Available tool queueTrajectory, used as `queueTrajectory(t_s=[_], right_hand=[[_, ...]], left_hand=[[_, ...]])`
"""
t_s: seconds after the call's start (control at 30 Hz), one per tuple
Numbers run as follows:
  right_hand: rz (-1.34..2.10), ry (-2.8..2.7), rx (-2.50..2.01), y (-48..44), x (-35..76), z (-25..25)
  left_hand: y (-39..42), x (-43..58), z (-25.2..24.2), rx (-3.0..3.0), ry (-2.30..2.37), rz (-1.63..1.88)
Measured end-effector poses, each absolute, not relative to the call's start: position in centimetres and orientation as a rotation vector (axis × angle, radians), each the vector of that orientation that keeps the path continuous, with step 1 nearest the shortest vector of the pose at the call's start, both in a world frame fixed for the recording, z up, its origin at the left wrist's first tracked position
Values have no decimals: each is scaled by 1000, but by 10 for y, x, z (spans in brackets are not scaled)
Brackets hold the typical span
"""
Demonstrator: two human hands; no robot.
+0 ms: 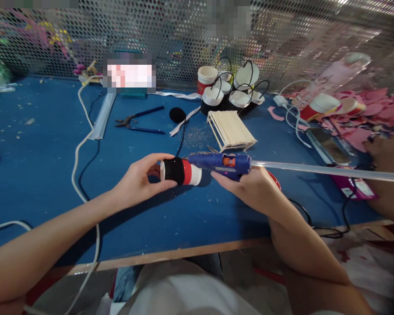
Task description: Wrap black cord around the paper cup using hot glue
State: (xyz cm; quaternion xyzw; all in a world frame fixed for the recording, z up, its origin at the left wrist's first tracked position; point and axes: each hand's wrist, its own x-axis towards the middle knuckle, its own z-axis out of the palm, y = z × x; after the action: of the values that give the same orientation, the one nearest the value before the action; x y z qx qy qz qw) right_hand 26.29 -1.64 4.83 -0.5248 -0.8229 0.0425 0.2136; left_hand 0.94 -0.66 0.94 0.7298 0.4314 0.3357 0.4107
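Observation:
My left hand (147,177) holds a paper cup (192,174) lying on its side, thumb and fingers around its rim end. Black yarn is wrapped around part of the cup, and a red band and white base show beyond it. A strand runs from the cup up to a black yarn ball (177,115). My right hand (252,188) grips a blue hot glue gun (216,162), its nozzle at the cup's upper side by the edge of the black wrap. A long clear glue stick (315,168) sticks out of the gun's back toward the right.
Behind stand several cups with black handles (239,98) and a small wooden stick rack (232,129). Blue-handled pliers (141,120) lie left of the yarn ball. A white cable (77,162) crosses the left side. Pink petals (364,113), a phone (328,145) and another person's arm (392,175) are at right.

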Motion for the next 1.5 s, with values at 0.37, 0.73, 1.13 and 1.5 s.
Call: queueTrajectory(t_s=[0.37, 0.73, 1.13, 1.5], right_hand=[[337, -2181, -1503, -24, 264, 54], [461, -2212, -1406, -24, 266, 58], [323, -2333, -1351, -25, 267, 57], [410, -2174, -1469, -24, 270, 50]], left_hand=[[-1, 12, 14, 1443, 1177, 767], [2, 8, 12, 1376, 1215, 781], [3, 6, 10, 1394, 1216, 779], [-2, 10, 11, 1558, 1183, 850]])
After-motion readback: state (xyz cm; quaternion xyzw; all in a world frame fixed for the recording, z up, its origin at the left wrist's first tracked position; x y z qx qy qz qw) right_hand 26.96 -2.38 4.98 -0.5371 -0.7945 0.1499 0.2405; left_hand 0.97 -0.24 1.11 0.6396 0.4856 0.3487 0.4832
